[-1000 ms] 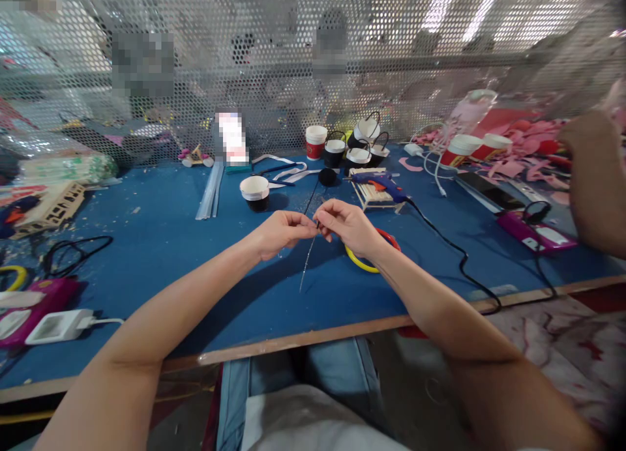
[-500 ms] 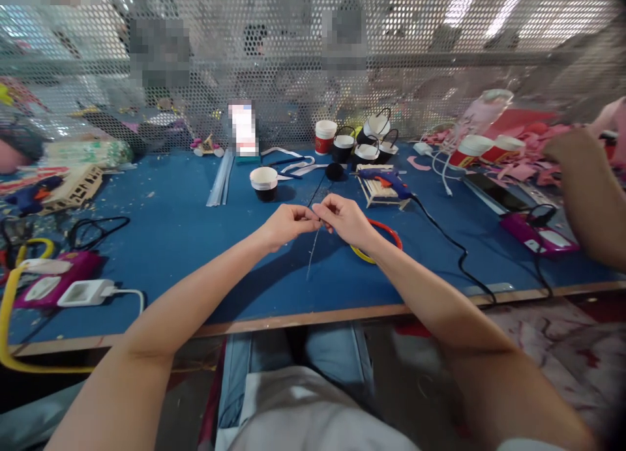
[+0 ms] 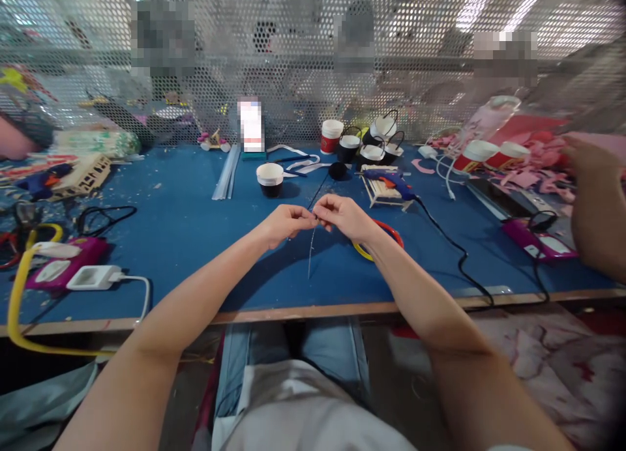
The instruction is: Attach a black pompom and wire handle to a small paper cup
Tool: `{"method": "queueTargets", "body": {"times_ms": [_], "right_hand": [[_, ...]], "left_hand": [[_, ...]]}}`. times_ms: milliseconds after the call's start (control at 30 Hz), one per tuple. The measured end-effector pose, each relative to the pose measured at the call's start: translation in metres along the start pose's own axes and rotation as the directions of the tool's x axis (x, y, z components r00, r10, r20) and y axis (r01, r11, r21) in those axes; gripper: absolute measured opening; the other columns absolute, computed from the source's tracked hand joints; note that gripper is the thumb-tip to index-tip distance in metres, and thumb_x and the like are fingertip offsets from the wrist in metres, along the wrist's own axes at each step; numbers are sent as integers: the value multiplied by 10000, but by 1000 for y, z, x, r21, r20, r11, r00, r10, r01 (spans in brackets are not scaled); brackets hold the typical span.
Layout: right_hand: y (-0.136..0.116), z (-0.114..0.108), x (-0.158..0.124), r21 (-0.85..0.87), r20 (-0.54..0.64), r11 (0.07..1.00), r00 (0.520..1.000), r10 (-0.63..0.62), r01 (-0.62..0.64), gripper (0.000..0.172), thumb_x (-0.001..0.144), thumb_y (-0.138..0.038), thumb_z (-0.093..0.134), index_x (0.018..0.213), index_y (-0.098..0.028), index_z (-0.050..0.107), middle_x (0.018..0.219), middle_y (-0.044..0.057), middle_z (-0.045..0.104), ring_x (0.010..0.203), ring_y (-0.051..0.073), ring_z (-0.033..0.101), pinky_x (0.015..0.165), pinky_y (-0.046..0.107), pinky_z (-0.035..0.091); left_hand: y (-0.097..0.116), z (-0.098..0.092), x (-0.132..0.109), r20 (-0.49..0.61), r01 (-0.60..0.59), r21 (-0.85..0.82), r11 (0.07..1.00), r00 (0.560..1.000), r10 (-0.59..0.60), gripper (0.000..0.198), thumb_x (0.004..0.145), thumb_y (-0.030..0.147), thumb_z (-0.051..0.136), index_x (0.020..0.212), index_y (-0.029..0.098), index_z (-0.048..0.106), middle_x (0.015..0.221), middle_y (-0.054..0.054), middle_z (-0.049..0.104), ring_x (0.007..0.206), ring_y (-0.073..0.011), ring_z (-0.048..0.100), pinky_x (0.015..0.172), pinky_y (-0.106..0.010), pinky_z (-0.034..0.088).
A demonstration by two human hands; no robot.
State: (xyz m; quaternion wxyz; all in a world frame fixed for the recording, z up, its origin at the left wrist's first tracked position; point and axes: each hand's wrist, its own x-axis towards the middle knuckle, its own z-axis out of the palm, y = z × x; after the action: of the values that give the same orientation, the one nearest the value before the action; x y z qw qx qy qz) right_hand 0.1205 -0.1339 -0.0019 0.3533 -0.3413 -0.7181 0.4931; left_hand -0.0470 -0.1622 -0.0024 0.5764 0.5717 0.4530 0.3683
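Shifted a touch left over the surface (image 3: 186, 223) since a second ago with left hand (image 3: 286, 223) and right hand (image 3: 345, 215), still meeting at the fingertips. Turned a bit left with the head camera too, so showing more of the bent yellow tube (image 3: 19, 307) at the left edge now.

Looking at a big perforated screen (image 3: 293, 79) across the back, then that blue surface in front of it. Closed down to a thumb-and-finger pinch on both sides, just above the surface, with hold of something thin. Can't make out the bit inside the pinch, way too small.

Got a blue glue gun (image 3: 391, 180) lying on a little stick stand (image 3: 386, 193) to the right, plus a red-and-yellow ring (image 3: 392, 231) partly hidden by the right wrist. Also spotting a lone black-and-white cup (image 3: 271, 189) farther left and a bunch of handled cups (image 3: 349, 152) near the screen.

Smaller still: a round black thing (image 3: 337, 171) beyond the fingers, a dark strand (image 3: 319, 193) running from it toward the pinch, and a skinny silvery strand (image 3: 310, 255) trailing out below, toward the near edge. Can't tell if joined.
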Motion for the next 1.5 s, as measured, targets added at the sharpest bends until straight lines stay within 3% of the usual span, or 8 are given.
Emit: {"method": "queueTargets", "body": {"times_ms": [167, 333, 567, 733, 900, 1033, 1200, 1500], "right_hand": [[3, 6, -4, -75, -85, 997, 996, -38, 31, 314, 788, -460, 569, 707, -167, 490, 525, -50, 476, 438, 56, 440, 434, 202, 361], [4, 9, -4, -91, -134, 995, 990, -42, 30, 327, 769, -469, 591, 684, -169, 490, 506, -55, 470, 425, 54, 434, 429, 200, 357], [6, 6, -5, 132, -17, 991, 1000, -3, 5, 316, 786, -479, 561, 837, -168, 570, 645, -21, 533, 537, 72, 497, 450, 194, 416], [4, 6, -7, 97, -78, 995, 997, 3, 4, 297, 748, -447, 621, 705, -172, 516, 552, -46, 485, 476, 61, 436, 442, 200, 373], [1, 8, -7, 28, -130, 1000, 991, 0, 4, 314, 755, -457, 613, 684, -173, 498, 493, -61, 459, 439, 54, 411, 440, 202, 340], [4, 9, -7, 55, -120, 998, 993, 0, 7, 311, 762, -448, 608, 672, -171, 498, 504, -55, 475, 443, 57, 429, 440, 202, 360], [2, 8, -9, 174, -44, 984, 999, 28, -20, 274, 768, -435, 601, 805, -167, 563, 638, -26, 530, 534, 69, 496, 460, 199, 409], [4, 7, -8, 96, -84, 995, 996, -2, 10, 285, 779, -418, 602, 696, -169, 491, 504, -55, 474, 451, 53, 431, 436, 186, 373]], "left_hand": [[-2, 1, -1, -41, -55, 142, 988, 997, 61, 244, 645, 349, 668, 702, 125, 592, 553, 40, 461, 448, -31, 323, 429, -195, 221], [2, 3, -4, -58, -47, 142, 989, 997, 55, 226, 645, 330, 662, 699, 122, 588, 553, 38, 470, 449, -31, 317, 428, -196, 209], [5, 2, -7, -14, 19, -2, 1000, 1000, -19, 227, 609, 316, 694, 647, 130, 571, 510, 58, 424, 418, -22, 287, 430, -207, 195], [6, 4, -8, -16, -1, 44, 999, 1000, 2, 238, 611, 339, 691, 628, 139, 564, 495, 63, 392, 424, -30, 285, 437, -218, 178], [9, 5, -10, -35, -37, 107, 994, 999, 41, 220, 626, 333, 666, 624, 137, 566, 537, 46, 462, 467, -39, 345, 465, -212, 231], [10, 6, -12, -26, -52, 101, 994, 998, 55, 200, 635, 310, 656, 615, 133, 564, 552, 42, 476, 488, -40, 353, 471, -207, 240], [10, 5, -12, -26, -12, 84, 996, 1000, 14, 222, 634, 335, 666, 637, 130, 579, 561, 41, 463, 463, -29, 301, 458, -208, 211], [9, 3, -11, -19, -20, 100, 995, 1000, 23, 247, 640, 355, 677, 676, 129, 585, 555, 46, 437, 460, -32, 309, 450, -210, 193]]}}
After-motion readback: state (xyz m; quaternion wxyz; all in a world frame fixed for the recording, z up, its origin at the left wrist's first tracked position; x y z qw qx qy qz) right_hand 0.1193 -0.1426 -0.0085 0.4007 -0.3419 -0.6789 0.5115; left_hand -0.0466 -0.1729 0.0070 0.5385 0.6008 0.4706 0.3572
